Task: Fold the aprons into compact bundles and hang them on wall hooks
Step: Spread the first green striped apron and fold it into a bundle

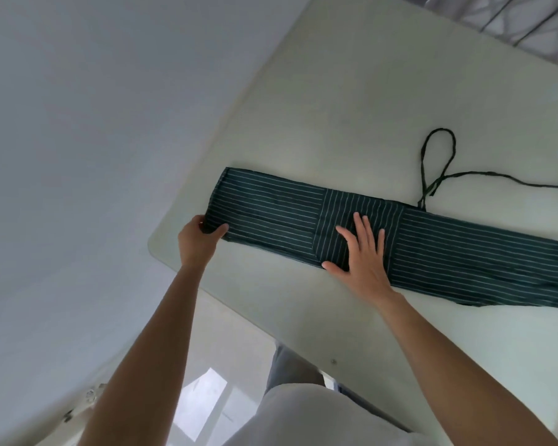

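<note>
Presently, as seen from beside the table:
Table (383,91): pale, rounded corner, bearing the whole lot.
Apron (271,207): dark green with thin white stripes, folded into one long narrow band, lying flat across the table; its left end sits at the table's corner edge, its right end runs out of view.
Pocket panel (361,207): stripes running crosswise, at the middle of the apron.
Strings (438,162): dark ties, looped on the table just beyond the apron, trailing off to the right.
Left hand (197,243): fingers and thumb curled round the apron's left end, pinching the cloth.
Right hand (364,252): fingers straight and spread, palm pressed flat on the pocket panel.
</note>
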{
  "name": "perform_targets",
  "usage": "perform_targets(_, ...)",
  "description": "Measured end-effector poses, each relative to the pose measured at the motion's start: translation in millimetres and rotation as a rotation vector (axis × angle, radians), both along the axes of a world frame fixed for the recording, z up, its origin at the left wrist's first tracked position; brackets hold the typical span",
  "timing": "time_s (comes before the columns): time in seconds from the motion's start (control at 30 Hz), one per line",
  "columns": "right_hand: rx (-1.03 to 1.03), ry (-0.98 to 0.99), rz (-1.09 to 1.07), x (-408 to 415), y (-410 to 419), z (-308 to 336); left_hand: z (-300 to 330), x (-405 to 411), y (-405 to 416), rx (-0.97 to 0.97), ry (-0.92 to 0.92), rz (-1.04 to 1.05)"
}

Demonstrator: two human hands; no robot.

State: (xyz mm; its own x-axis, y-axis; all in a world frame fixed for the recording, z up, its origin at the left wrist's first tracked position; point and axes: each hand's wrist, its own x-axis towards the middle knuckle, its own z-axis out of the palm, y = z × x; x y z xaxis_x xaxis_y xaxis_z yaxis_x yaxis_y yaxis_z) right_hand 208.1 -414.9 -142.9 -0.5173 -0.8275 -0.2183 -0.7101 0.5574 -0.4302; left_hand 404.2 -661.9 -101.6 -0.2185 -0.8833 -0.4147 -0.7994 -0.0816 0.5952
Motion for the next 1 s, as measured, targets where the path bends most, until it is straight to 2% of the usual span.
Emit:
perform_targets(0.07, -0.143, -0.079, -0.052, 3, 10, 3, 13, -2, 7, 0.017, 0.134, 0.147)
perform_targets(0.17, -0.148, 0.085, -0.064, 8, 25, 5, 45, -19, 28, 0.009, 0.423, 0.268)
perform_targets(0.23, -0.095, 0.161, -0.039, 10, 30, 10, 69, -40, 50, 0.023, 0.591, 0.254)
perform_targets(0.27, -0.104, 0.14, -0.013, 9, 31, 13, 79, -53, 61, 0.03, 0.65, 0.22)
perform_targets(0.37, -0.2, -0.105, -0.037, -2, 51, 30, 101, -101, 104, 0.038, 0.733, 0.054)
perform_targets(0.43, -0.3, -0.258, -0.168, -16, 74, 46, 108, -134, 138, 0.023, 0.709, -0.071)
perform_targets(0.47, -0.356, -0.265, -0.248, -26, 91, 55, 108, -151, 159, 0.03, 0.696, -0.138)
perform_targets(0.57, -0.43, -0.189, -0.48, -53, 147, 76, 97, -197, 219, 0.04, 0.647, -0.358)
perform_targets(0.7, -0.361, -0.166, -0.74, -83, 212, 76, 54, -236, 296, 0.088, 0.506, -0.593)
perform_targets(0.8, -0.296, -0.199, -0.809, -98, 243, 68, 17, -242, 335, 0.121, 0.257, -0.795)
perform_targets(0.87, -0.275, -0.258, -0.813, -105, 251, 66, 7, -238, 344, 0.12, 0.153, -0.915)
perform_targets(0.93, -0.257, -0.29, -0.782, -112, 250, 65, 10, -230, 341, 0.023, 0.162, -0.94)
perform_targets(1.0, -0.23, -0.285, -0.735, -121, 241, 62, 16, -214, 327, -0.201, 0.195, -0.903)
